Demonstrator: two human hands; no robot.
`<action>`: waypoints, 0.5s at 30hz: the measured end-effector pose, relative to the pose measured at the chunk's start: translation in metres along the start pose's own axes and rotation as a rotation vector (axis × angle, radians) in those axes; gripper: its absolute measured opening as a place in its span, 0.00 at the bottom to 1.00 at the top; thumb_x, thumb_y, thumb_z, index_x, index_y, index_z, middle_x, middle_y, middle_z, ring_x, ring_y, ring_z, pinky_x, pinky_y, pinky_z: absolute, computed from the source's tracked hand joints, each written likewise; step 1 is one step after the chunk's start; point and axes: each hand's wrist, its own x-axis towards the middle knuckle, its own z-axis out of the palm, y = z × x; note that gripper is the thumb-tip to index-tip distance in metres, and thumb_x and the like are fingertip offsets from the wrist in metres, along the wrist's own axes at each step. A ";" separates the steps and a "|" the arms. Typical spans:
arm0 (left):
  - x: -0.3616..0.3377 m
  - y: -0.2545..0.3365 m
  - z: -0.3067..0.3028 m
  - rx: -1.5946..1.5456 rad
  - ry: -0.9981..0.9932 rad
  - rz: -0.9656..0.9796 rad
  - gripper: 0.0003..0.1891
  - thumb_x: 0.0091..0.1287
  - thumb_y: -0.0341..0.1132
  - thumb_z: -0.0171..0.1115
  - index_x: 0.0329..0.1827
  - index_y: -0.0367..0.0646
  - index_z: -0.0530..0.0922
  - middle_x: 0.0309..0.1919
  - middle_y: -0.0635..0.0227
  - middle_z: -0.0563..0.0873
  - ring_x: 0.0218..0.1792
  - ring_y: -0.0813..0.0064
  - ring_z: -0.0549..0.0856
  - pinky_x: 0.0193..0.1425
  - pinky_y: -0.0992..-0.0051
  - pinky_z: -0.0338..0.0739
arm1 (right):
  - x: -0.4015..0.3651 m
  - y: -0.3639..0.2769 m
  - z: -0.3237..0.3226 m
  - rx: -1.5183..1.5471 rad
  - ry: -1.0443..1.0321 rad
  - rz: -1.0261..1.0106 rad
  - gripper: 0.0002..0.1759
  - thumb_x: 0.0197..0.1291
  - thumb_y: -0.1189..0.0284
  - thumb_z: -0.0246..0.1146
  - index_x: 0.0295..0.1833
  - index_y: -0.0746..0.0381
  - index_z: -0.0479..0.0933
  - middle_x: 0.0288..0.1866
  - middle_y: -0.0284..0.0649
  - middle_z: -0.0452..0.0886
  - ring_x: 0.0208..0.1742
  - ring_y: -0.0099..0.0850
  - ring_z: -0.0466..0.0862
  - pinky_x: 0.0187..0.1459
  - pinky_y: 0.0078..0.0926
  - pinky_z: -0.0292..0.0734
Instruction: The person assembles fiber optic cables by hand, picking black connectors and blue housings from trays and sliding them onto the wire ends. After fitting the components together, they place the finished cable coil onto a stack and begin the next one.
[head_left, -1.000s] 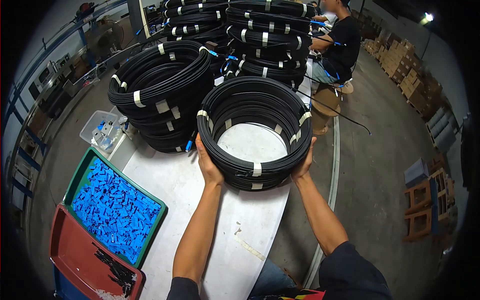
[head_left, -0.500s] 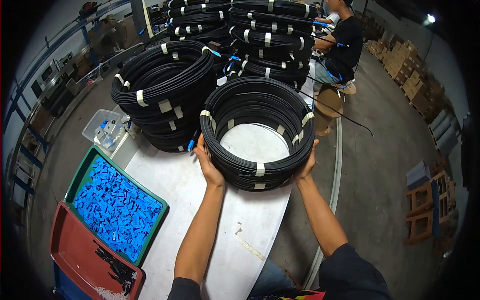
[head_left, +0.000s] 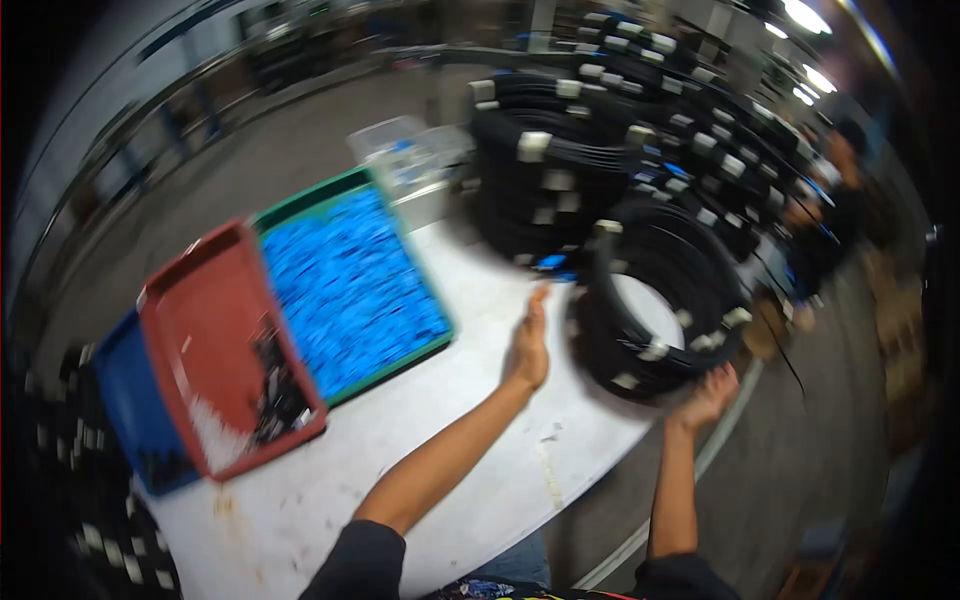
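A short stack of black cable coils (head_left: 590, 345) bound with pale tape stands on the white table (head_left: 480, 470). My left hand (head_left: 530, 345) is off to the left of the stack with a gap between, fingers stretched out and holding nothing. At the stack's lower right edge is my right hand (head_left: 708, 400), its fingers blurred and loosely bent, with nothing visible in it. Whether it still touches the coils is hard to tell. Behind stands a taller stack of black coils (head_left: 510, 190), with a blue connector (head_left: 551, 262) at its foot.
On the left lie a green tray (head_left: 445, 338) full of blue connector pieces, a red tray (head_left: 205, 320) with black and clear bits, and a blue tray (head_left: 130, 380). A clear bin (head_left: 400, 150) stands behind. More coils (head_left: 690, 130) and a seated person (head_left: 835, 230) are at the back right.
Both hands were around the coil stack; the left has come away from it and the right has loosened. The view has swung left, showing more of the trays.
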 end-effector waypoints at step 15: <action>-0.446 0.291 -0.188 0.373 0.867 0.208 0.15 0.82 0.37 0.54 0.58 0.34 0.82 0.54 0.61 0.88 0.52 0.74 0.85 0.64 0.72 0.74 | -0.359 -0.158 0.080 0.403 -2.128 0.152 0.09 0.68 0.75 0.65 0.49 0.68 0.77 0.46 0.43 0.81 0.46 0.30 0.79 0.51 0.28 0.74</action>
